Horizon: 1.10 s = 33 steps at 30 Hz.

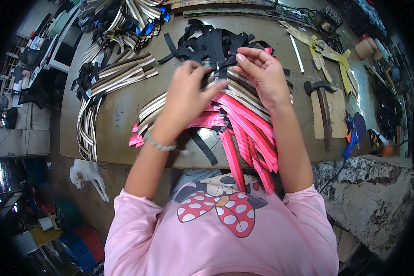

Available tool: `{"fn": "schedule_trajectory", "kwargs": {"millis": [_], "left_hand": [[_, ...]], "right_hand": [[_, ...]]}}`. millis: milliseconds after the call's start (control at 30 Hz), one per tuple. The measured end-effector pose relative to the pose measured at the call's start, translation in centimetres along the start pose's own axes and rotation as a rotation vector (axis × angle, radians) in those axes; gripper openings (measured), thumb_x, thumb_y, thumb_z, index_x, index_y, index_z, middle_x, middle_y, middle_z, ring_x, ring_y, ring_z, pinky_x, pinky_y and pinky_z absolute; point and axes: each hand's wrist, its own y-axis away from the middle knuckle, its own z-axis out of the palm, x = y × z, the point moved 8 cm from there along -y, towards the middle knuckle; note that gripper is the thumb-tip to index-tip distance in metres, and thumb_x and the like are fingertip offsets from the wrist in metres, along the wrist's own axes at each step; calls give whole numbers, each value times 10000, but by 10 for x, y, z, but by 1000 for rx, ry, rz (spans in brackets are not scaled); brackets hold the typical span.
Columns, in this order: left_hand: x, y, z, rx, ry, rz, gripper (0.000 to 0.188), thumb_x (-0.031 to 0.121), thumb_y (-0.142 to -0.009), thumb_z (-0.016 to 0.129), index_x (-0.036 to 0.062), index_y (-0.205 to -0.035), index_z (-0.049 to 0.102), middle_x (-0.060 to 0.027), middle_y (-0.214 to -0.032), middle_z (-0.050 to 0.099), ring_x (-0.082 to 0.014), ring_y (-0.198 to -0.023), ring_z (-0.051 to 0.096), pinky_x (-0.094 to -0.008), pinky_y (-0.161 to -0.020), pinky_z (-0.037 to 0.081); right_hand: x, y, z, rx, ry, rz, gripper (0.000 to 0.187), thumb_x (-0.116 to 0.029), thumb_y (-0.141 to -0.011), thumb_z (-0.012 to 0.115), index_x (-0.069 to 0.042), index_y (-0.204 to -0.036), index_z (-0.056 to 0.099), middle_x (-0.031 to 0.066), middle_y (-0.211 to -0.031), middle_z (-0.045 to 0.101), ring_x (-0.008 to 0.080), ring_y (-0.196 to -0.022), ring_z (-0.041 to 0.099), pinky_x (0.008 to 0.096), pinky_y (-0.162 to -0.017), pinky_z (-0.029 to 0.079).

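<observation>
Pink and red striped webbing straps (pixel 248 124) lie fanned in a pile in front of me, some hanging over the table edge. Across them rest brown, black and cream striped straps (pixel 244 87), with black webbing straps (pixel 214 43) heaped beyond. My left hand (pixel 185 94) is over the left of the brown straps, thumb stretched away from its bent fingers, with nothing seen gripped. At the right of the black straps, my right hand (pixel 264 76) is raised, thumb and forefinger closed together. Something small and dark shows at those fingertips, too small to name.
Bundles of cream and brown straps (pixel 124 73) lie at the left of the table (pixel 119 131). On the right are a hammer (pixel 325 110) on cardboard, a blue-handled tool (pixel 352 138) with a cord, and yellow strips (pixel 342 69). A white animal (pixel 87 177) lies on the floor.
</observation>
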Motion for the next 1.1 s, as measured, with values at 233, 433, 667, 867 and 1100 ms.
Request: {"fn": "schedule_trajectory", "kwargs": {"millis": [233, 433, 667, 867, 1100], "left_hand": [[-11, -10, 7, -197, 263, -311, 356, 215, -718, 820, -29, -902, 637, -121, -773, 643, -222, -685, 615, -292, -655, 498], [-46, 10, 4, -244, 629, -498, 320, 181, -775, 793, -81, -892, 650, -8, -726, 604, -64, -627, 536, -242, -550, 439], [-65, 15, 15, -108, 648, -504, 269, 193, -851, 719, -62, -917, 671, -19, -697, 646, -52, -634, 540, -215, -556, 430], [-64, 26, 7, -3, 624, -540, 238, 178, -893, 672, -60, -895, 663, -24, -707, 651, -45, -635, 542, -214, -564, 438], [-60, 34, 4, 7, 559, -573, 205, 171, -942, 623, -34, -955, 633, -4, -856, 627, -46, -770, 541, -192, -704, 446]], "right_hand": [[-9, 3, 3, -64, -60, -6, 242, -138, -899, 675, 31, -1055, 599, 89, -909, 652, 127, -749, 657, 228, -716, 560], [25, 13, 45, -199, -26, -46, 205, -163, -938, 625, 29, -969, 563, 95, -876, 644, 136, -770, 660, 253, -717, 564], [41, 10, 40, -107, 277, -127, 218, -174, -943, 612, 40, -940, 567, 99, -840, 641, 128, -735, 661, 252, -636, 554], [34, 11, 48, -34, 493, -188, 190, -139, -902, 642, 41, -864, 593, 118, -813, 634, 150, -683, 663, 279, -599, 549], [21, 16, 58, -20, 658, -298, 189, -140, -885, 660, 40, -852, 611, 131, -840, 613, 189, -683, 659, 291, -590, 559]]}}
